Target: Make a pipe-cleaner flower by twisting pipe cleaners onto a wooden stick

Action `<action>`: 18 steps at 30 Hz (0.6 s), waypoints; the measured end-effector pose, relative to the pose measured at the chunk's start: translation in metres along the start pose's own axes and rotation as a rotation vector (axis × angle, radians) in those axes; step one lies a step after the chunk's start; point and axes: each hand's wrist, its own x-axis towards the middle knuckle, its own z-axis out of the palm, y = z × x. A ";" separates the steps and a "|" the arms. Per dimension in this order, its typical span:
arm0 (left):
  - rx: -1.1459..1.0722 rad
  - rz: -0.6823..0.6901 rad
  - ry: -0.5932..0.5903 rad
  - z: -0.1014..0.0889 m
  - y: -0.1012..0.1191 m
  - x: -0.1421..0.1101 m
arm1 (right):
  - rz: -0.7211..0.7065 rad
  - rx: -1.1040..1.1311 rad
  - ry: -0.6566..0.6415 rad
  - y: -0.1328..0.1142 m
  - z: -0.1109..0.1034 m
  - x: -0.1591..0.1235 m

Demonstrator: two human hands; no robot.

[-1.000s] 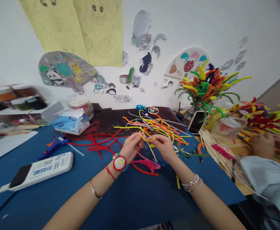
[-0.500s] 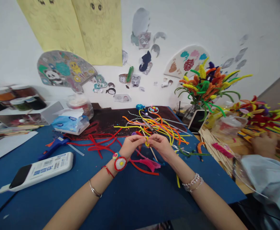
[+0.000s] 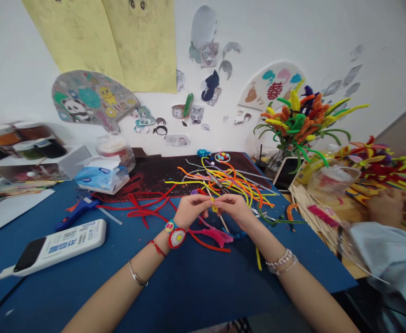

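Between the fingertips of both hands is a small curled piece of yellow pipe cleaner (image 3: 214,207). My left hand (image 3: 192,210) pinches it from the left, and my right hand (image 3: 236,210) pinches it from the right; the fingertips nearly meet and cover part of it. Beneath the hands lie a pink fuzzy piece (image 3: 218,236) and a thin wooden stick (image 3: 224,224). Just beyond them spreads a heap of yellow and orange pipe cleaners (image 3: 255,189) with scissors (image 3: 215,180) among them. Red pipe cleaners (image 3: 147,212) lie to the left of my left hand.
On the left are a blue glue gun (image 3: 76,213), a white power bank (image 3: 62,245) with a cable, and a tissue pack (image 3: 102,176). A phone (image 3: 287,173) leans near a vase of pipe-cleaner flowers (image 3: 300,120). Another person's hand (image 3: 385,206) is at far right.
The fingers have shifted slightly around the yellow pipe cleaner, and my right fingertips have come closer to the left ones. The view has tilted a little; the hands stay in the same place.
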 end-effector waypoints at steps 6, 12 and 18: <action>-0.079 -0.015 -0.021 0.001 0.005 0.000 | 0.091 0.047 -0.065 -0.004 -0.001 -0.001; -0.091 0.001 0.081 0.000 0.005 0.002 | 0.056 0.003 -0.078 0.001 0.001 0.001; -0.125 -0.041 0.161 0.001 -0.001 0.003 | -0.191 -0.384 0.062 0.006 0.005 -0.001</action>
